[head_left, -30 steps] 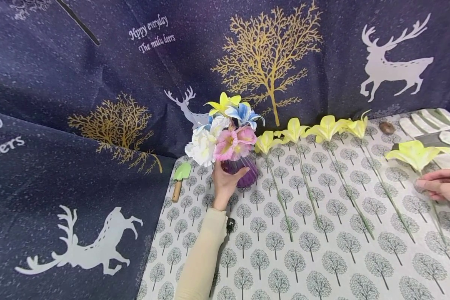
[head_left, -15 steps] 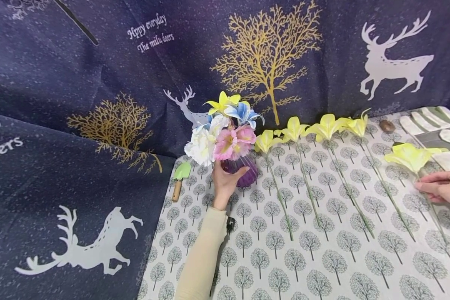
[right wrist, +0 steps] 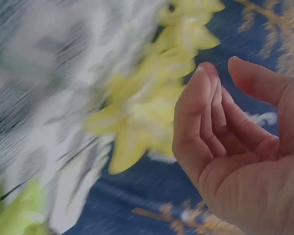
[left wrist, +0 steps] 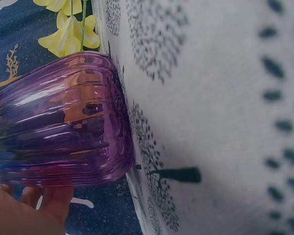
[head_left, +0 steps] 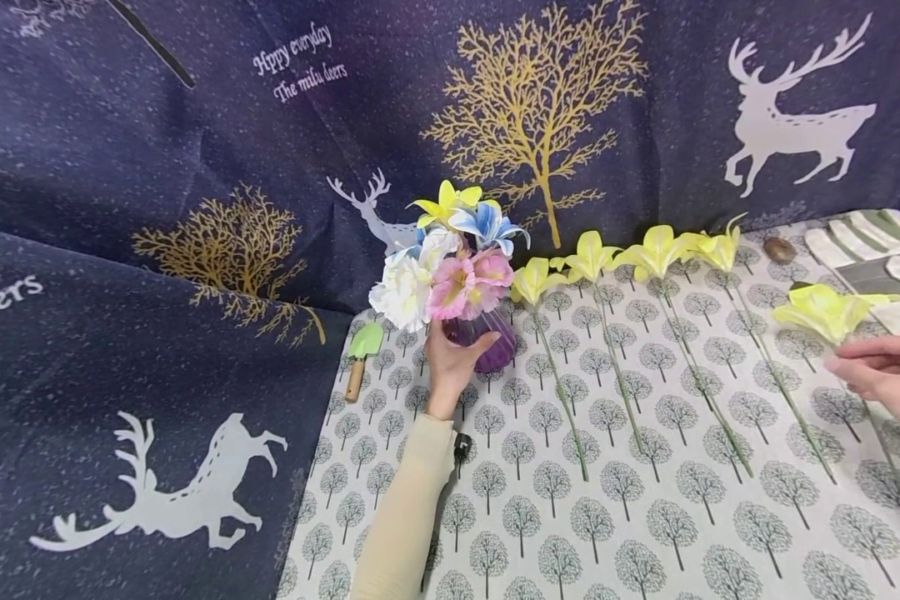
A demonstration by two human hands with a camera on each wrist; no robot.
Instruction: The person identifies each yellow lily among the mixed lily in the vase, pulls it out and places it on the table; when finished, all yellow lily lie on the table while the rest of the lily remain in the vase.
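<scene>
In the head view my left hand [head_left: 450, 362] holds a purple ribbed glass vase [head_left: 495, 350], which stands upright with white, pink, blue and yellow artificial flowers [head_left: 450, 258] in it. The left wrist view shows my fingers [left wrist: 56, 200] curved round the vase [left wrist: 63, 127]. At the right edge my right hand [head_left: 888, 375] hovers beside the stem of a yellow lily [head_left: 828, 312]. In the right wrist view the thumb of that hand [right wrist: 235, 142] stands apart from the loosely curled fingers, and nothing lies between them.
Several yellow lilies [head_left: 656, 250] lie in a row with their stems towards me on the tree-print cloth [head_left: 555, 533]. A small green trowel [head_left: 360, 350] is left of the vase. Beyond the right hand are a brown stone-like object [head_left: 780, 249] and striped gloves [head_left: 877, 250].
The right fingers, earlier at the lily's stem, have come off it, and the hand has shifted slightly left. My left hand stays on the vase.
</scene>
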